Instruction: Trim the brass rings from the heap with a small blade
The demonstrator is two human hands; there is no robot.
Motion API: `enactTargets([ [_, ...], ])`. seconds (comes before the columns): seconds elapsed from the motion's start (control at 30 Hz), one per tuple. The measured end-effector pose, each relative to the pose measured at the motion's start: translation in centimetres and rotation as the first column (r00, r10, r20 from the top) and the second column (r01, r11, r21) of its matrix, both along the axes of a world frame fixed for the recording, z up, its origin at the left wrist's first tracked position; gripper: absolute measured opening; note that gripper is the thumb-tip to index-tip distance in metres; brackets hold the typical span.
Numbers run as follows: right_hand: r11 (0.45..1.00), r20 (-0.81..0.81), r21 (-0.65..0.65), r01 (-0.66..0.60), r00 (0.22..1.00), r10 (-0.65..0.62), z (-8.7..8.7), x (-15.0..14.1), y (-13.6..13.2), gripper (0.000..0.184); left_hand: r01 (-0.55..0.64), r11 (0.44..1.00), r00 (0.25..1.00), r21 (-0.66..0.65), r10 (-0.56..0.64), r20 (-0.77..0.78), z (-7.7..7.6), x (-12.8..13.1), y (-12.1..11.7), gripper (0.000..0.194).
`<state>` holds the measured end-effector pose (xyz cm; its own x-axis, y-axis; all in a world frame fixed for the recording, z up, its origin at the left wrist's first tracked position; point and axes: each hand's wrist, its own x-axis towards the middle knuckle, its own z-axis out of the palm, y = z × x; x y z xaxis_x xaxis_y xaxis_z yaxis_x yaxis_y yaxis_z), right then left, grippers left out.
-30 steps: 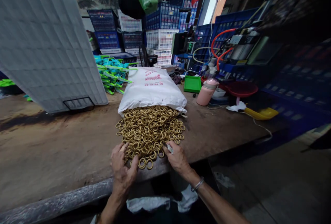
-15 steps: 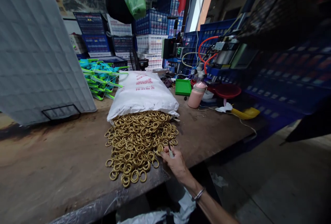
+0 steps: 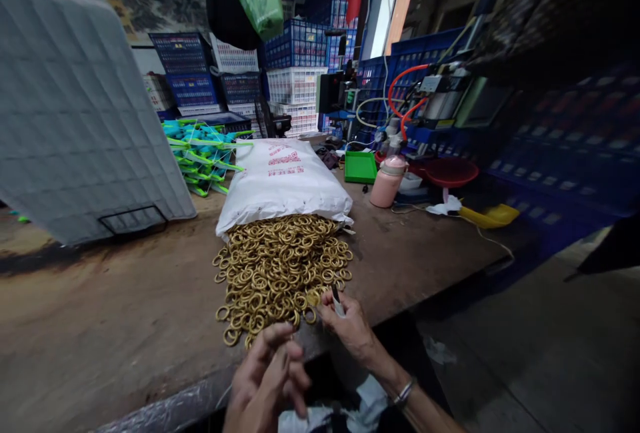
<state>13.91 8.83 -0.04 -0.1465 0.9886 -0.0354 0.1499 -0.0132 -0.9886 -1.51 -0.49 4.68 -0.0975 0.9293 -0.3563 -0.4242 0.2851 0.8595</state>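
Observation:
A heap of brass rings [image 3: 280, 266] spills from the open mouth of a white sack [image 3: 285, 176] lying on the worn wooden bench [image 3: 100, 326]. My right hand [image 3: 350, 326] rests at the heap's near right edge, fingers pinched on a small pale tool with a dark tip [image 3: 337, 301]. My left hand [image 3: 270, 380] is raised in front of the bench's near edge, below the heap, with fingers curled together; what it holds, if anything, is hidden. A metal bangle [image 3: 403, 393] circles my right wrist.
A grey padded panel [image 3: 75, 120] leans at the left. Green and blue plastic parts [image 3: 200, 150] lie behind the sack. A green tray [image 3: 360, 166], pink bottle [image 3: 387, 180], red bowl [image 3: 450, 170], yellow scoop [image 3: 487, 216] and a machine with orange hoses [image 3: 430, 96] stand right. Crates [image 3: 295, 86] are stacked behind.
My left hand left the rings and dropped out of view, then came back up near the bench edge with fingers curled. My right hand stayed at the heap's edge with the tool.

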Motion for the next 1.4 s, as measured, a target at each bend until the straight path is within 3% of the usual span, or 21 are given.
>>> enactTargets([
  [0.17,0.977,0.169,0.156,-0.142,0.979,0.115,1.0,0.1,-0.8,0.014,-0.057,0.998,0.989,-0.002,0.057,-0.134,-1.8,2.1,3.6,0.063],
  [0.3,0.954,0.258,0.212,-0.214,0.953,0.156,1.2,-0.1,-1.3,0.011,0.007,1.0,0.981,0.029,-0.001,-0.193,-2.9,2.1,4.5,0.057],
  [0.5,0.925,0.271,0.217,-0.311,0.93,0.249,1.4,-0.2,-1.8,0.012,0.071,0.989,0.984,0.126,-0.049,-0.171,-3.2,1.8,4.8,0.036],
  [0.73,0.938,0.206,0.185,-0.294,0.945,0.256,1.7,0.0,-2.0,0.015,0.083,0.99,0.996,0.111,-0.085,0.022,-3.9,1.7,4.1,0.029],
  [0.93,0.968,0.144,0.115,-0.224,0.968,0.206,1.4,0.2,-1.9,0.018,0.031,0.998,0.978,0.047,-0.04,0.206,-3.0,1.5,4.3,0.023],
  [1.27,0.986,0.1,0.051,-0.161,0.983,0.155,0.4,0.6,-1.8,0.024,0.016,1.0,0.981,0.021,-0.02,0.195,-3.3,1.6,4.5,0.022],
  [1.4,0.989,0.169,0.077,-0.127,0.979,0.112,-0.1,0.6,-1.5,0.025,0.01,0.999,0.989,0.038,-0.015,0.146,-3.1,1.7,5.6,0.024],
])
